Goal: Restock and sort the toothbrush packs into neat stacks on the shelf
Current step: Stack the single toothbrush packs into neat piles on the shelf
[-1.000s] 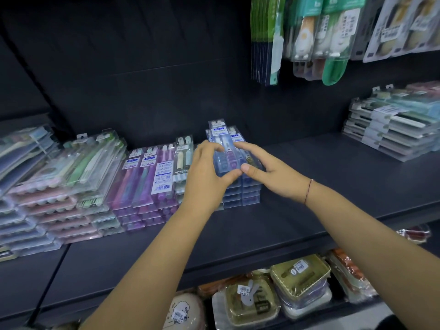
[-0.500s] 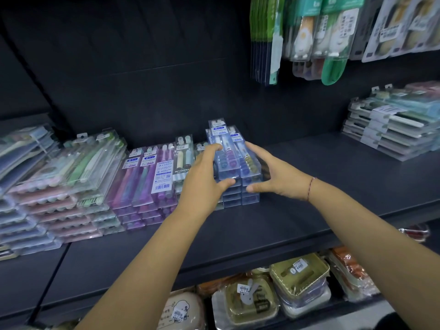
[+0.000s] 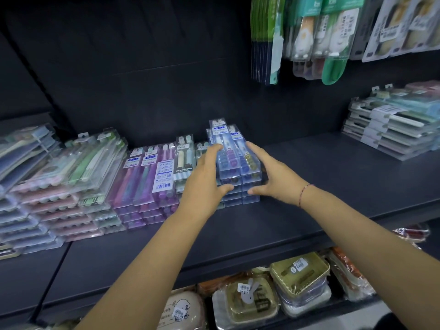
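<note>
A stack of clear packs with blue and purple toothbrushes (image 3: 234,160) stands in the middle of the dark shelf (image 3: 321,186). My left hand (image 3: 206,179) lies flat against the stack's left side, and my right hand (image 3: 273,178) against its right side. Both hands have straight fingers, with the thumbs reaching across the stack's lower front. The top packs sit slightly askew, one poking out toward the back.
Left of the blue stack are a cream-and-green pack stack (image 3: 184,160), a purple stack (image 3: 152,182) and pink-and-green stacks (image 3: 69,177). Another stack (image 3: 395,129) sits far right. Hanging packs (image 3: 309,34) fill the upper right. Boxed goods (image 3: 297,279) fill the lower shelf.
My hands slid off the top pack and apart, down to the two sides of the blue stack, thumbs now at its lower front.
</note>
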Action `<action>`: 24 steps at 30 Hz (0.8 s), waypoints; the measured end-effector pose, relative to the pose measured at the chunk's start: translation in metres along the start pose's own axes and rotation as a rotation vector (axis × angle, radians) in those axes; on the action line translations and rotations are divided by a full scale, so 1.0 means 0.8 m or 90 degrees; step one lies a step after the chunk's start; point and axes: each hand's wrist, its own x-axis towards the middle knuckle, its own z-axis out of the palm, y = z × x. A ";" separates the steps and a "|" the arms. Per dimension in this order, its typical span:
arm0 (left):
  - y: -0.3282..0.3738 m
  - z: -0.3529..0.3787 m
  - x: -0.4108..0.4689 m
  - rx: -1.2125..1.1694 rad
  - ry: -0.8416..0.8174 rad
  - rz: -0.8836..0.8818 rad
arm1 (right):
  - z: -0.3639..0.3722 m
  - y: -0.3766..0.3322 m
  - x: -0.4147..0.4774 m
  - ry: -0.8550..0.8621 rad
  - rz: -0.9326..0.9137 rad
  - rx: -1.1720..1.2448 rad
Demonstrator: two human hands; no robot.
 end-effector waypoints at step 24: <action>-0.006 0.022 -0.009 0.090 0.047 0.060 | 0.016 0.006 -0.008 0.032 -0.005 -0.073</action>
